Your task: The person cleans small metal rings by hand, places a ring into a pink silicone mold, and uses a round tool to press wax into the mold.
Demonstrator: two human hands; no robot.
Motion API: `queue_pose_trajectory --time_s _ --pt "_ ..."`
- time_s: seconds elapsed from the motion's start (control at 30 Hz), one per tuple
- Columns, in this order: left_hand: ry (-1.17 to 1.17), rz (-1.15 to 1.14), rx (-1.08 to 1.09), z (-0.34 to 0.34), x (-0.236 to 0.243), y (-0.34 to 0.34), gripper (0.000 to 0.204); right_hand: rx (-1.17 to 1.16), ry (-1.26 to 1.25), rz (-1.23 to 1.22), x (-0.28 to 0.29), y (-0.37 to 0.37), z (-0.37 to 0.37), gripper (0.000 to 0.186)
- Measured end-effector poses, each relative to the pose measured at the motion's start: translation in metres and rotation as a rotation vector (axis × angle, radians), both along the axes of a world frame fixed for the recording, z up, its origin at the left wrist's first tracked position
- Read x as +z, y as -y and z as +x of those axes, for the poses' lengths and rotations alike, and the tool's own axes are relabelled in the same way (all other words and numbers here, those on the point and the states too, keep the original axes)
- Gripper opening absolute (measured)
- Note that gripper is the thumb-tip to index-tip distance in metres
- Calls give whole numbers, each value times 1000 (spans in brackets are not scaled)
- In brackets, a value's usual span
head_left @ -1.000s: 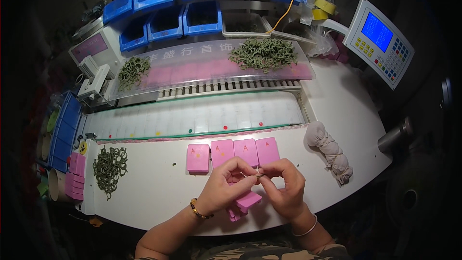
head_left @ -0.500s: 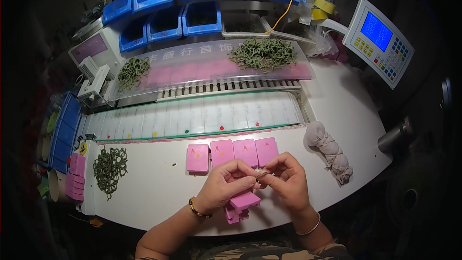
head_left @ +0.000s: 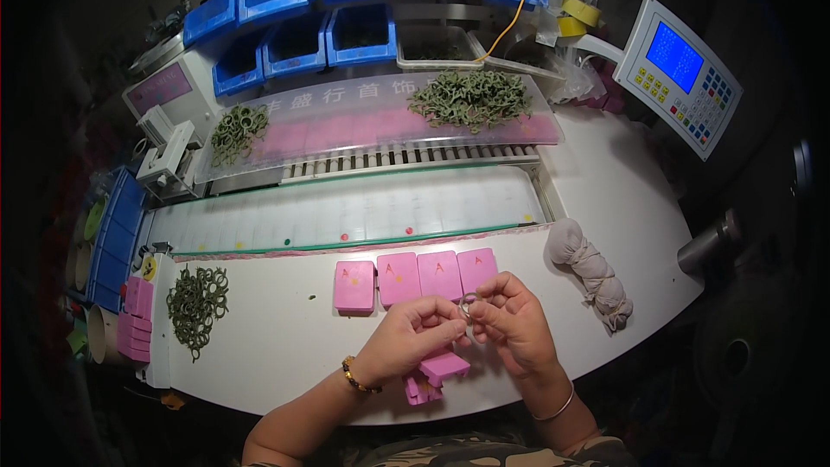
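A small greenish ring [head_left: 467, 303] is pinched between the thumb and fingertips of my right hand [head_left: 517, 329]. Curled round its near left side, my left hand [head_left: 408, 335] has its thumb and fingers closed at the ring's edge. Below my left hand, close to the table's front edge, lie a pink mould block [head_left: 444, 366] and another pink mould piece [head_left: 422, 390], partly covered by the hand. Just beyond my hands, several flat pink mould blocks [head_left: 354, 286] stand in a row, with red marks on top.
Green rings lie in a heap [head_left: 198, 303] at left, with two more piles on the clear cover [head_left: 346, 91]. A conveyor of white plates [head_left: 346, 207] crosses behind the moulds. At right are a wrapped cloth bundle [head_left: 590, 272] and a control panel [head_left: 683, 73]. Blue bins [head_left: 361, 33] line the back.
The ring has turned in my fingers, so its round opening now shows. My right hand has shifted slightly. The conveyor's white plates and coloured dots have slid left.
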State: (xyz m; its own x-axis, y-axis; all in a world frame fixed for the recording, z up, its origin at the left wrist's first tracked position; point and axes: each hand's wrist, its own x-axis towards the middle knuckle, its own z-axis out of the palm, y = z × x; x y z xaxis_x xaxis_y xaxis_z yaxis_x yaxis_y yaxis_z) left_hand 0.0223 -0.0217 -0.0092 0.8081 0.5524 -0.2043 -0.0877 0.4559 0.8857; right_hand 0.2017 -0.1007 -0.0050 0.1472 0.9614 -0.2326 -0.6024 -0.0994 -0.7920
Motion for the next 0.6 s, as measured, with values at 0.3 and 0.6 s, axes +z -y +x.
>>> queue_pose_trajectory --time_s 0.3,0.6 --pt "61 -75 -72 -3 6 -1 17 -44 182 125 0 2 -10 25" --pt "-27 -57 10 -6 8 0 14 -81 157 129 -1 1 -7 18"
